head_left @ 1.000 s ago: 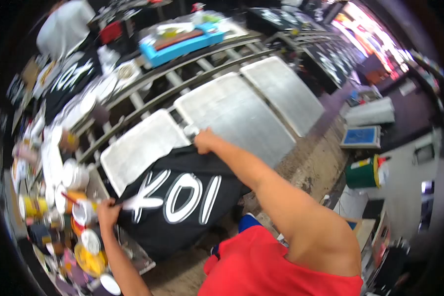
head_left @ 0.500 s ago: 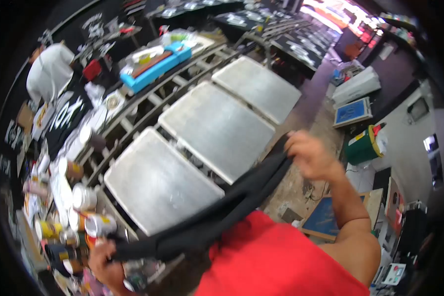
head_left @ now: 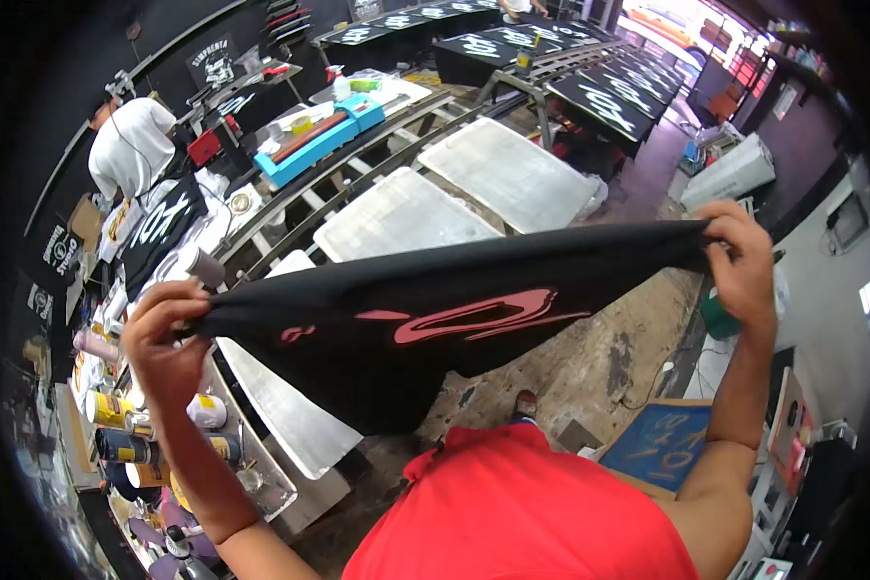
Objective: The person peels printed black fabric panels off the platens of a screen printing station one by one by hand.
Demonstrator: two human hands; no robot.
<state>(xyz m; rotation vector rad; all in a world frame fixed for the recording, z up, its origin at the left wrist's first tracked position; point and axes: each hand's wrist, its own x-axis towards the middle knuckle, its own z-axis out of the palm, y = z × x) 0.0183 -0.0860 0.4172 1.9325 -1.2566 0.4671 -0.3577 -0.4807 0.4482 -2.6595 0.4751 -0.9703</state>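
A black T-shirt (head_left: 358,372) with a pink-red print hangs stretched in the air between my two hands. My left hand (head_left: 169,333) is closed on one end of its upper edge, on the left side. On the right, my right hand (head_left: 739,256) pinches the opposite end with the fingertips. The cloth sags between them and partly covers the metal printing boards below. Behind it lie a far board (head_left: 507,174) and a middle board (head_left: 406,213); the nearest board (head_left: 285,401) shows only in part.
Paint tubs (head_left: 109,409) crowd the lower left. A blue tray (head_left: 319,145) rests beyond the rails. A blue printing screen (head_left: 657,445) leans at the lower right. A person in white (head_left: 130,145) is at the upper left. Printed black cloths (head_left: 609,101) lie on tables behind.
Both hands have risen and spread apart, the left moving up and the right up and rightward. The T-shirt went from a bunched strip to spread out, with its print now showing.
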